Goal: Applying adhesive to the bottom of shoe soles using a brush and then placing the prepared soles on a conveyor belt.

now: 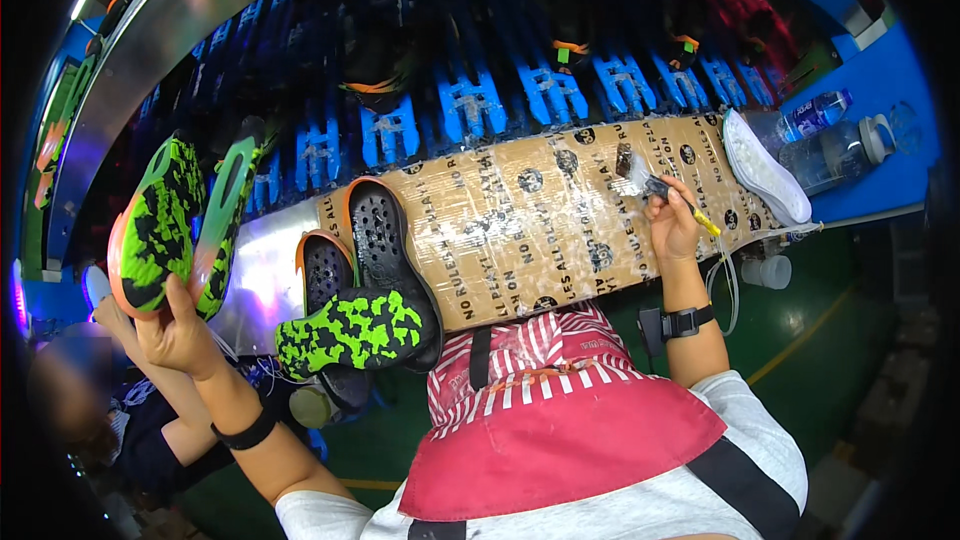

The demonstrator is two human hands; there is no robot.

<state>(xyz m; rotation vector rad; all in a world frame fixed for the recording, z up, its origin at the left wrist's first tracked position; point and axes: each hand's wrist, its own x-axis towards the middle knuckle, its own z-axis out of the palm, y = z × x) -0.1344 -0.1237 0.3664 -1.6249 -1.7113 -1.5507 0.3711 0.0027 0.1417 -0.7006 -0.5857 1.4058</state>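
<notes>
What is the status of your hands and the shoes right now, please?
Left hand holds up a green-black shoe pair. Right hand grips a small yellow-handled tool over the taped cardboard pad. Nothing blocking.

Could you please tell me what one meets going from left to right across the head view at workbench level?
Left hand holding a green-and-black shoe → black shoe soles → taped cardboard work surface → right hand gripping a small tool → white insole → water bottles.

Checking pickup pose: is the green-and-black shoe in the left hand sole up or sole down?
Sole up. The left hand holds the shoe raised, its green-and-black outsole facing the camera.
</notes>
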